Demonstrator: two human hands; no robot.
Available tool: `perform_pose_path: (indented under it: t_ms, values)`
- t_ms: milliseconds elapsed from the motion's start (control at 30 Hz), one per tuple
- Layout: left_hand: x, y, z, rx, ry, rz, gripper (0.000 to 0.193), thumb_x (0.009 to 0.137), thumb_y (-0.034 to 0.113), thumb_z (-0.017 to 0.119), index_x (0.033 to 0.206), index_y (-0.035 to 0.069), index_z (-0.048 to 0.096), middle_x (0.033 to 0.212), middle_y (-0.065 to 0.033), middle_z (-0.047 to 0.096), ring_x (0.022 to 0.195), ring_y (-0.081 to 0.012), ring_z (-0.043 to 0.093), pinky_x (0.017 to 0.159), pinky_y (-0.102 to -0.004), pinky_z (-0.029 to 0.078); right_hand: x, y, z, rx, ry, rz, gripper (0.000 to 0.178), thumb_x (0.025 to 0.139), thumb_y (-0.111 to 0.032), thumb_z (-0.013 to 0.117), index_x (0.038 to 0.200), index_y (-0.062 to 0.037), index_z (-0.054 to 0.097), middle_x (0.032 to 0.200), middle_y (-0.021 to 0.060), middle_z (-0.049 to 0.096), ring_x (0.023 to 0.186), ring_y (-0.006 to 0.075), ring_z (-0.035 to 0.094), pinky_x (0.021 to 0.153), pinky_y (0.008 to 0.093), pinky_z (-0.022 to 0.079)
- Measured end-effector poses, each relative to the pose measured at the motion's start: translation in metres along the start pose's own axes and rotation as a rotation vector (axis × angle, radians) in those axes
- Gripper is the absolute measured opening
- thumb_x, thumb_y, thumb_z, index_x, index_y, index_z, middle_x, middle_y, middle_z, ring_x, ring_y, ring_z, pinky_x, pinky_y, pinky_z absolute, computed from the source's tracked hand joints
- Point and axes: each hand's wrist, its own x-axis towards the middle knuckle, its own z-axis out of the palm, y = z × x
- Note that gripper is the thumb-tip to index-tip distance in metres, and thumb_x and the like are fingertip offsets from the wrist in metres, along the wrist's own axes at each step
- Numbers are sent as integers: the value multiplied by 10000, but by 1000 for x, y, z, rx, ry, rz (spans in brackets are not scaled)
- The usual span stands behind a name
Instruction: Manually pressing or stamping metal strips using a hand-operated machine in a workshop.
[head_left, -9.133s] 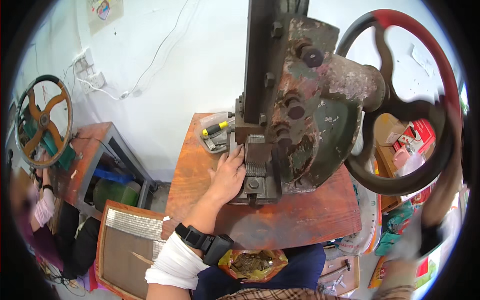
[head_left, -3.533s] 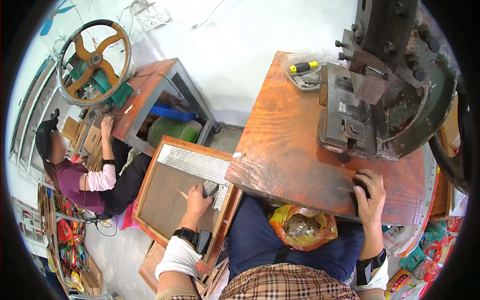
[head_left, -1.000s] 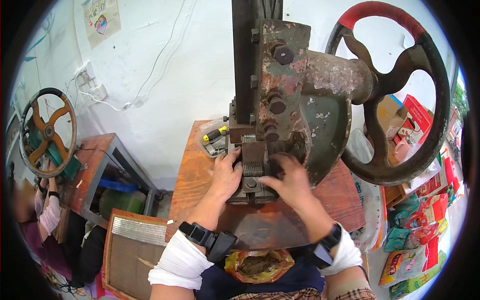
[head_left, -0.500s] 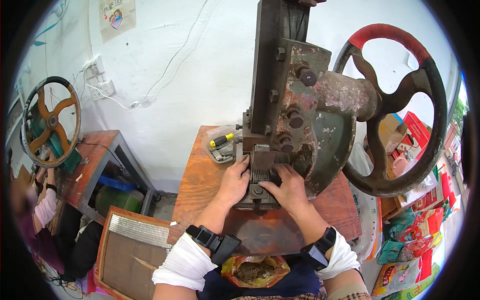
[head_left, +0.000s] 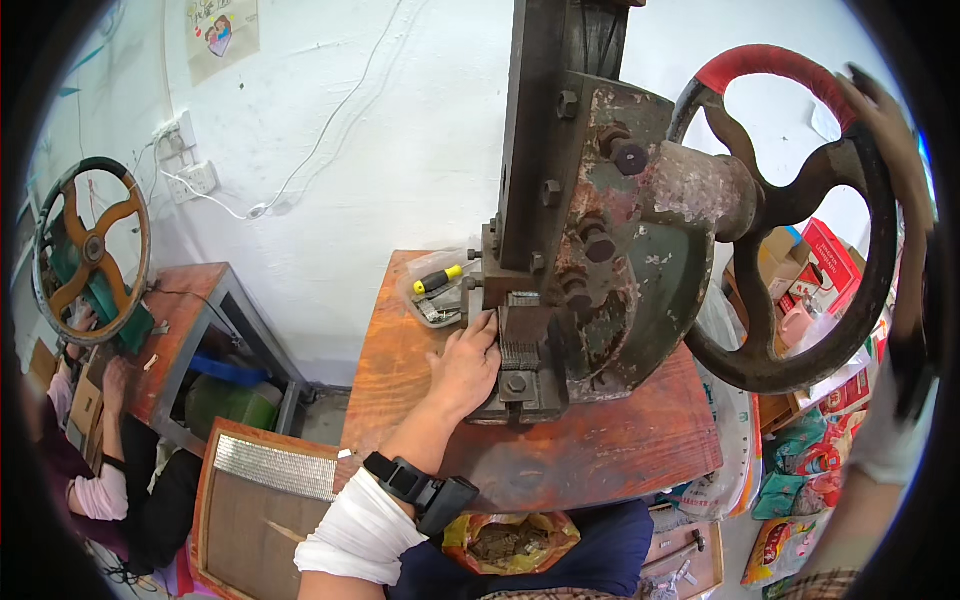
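White wall (head_left: 400,150), grey floor (head_left: 322,420), wood-topped bench (head_left: 185,320) left.

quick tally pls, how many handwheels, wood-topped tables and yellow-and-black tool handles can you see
Handwheels: 2 (near handwheel, far handwheel)
Wood-topped tables: 2 (near table, far table)
Yellow-and-black tool handles: 1 (tool handle, beyond the left hand)
Total: 5

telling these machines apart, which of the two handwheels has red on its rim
The dark, round metal handwheel at the picture's right: bright red covers the top of its rim. The orange-spoked handwheel at far left shows none.
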Motion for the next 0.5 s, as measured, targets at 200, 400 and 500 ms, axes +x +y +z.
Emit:
perform_pose_path:
  t_ms: [200, 400, 500]
  values:
    - [-5, -16, -13, 6, 48, -40, 447, 901, 206, 439, 1345, 161, 451, 1445, 1, 381, 1270, -313, 407, 934, -754, 261, -20, 13, 20, 474, -293, 232, 584, 812, -387, 661, 1191, 38, 531, 823, 22, 569, 668, 77, 550, 594, 201, 455]
    - [0, -12, -3, -34, 14, -39, 444, 909, 217, 421, 1345, 141, 450, 1448, -13, 371, 1269, -308, 409, 942, -754, 245, -302, -28, 158, 413, 742, 313, 536, 807, -38, 657, 1293, 49, 447, 1090, 163, 605, 977, 202, 595, 891, 328, 457]
    - [-2, -10, -7, -10, -32, -64, 453, 907, 221, 420, 1353, 143, 444, 1454, -16, 364, 1274, -305, 404, 947, -756, 233, -329, -11, 184, 321, 683, 269, 378, 814, -3, 631, 1163, 26, 489, 1012, 142, 609, 940, 193, 600, 849, 325, 476]
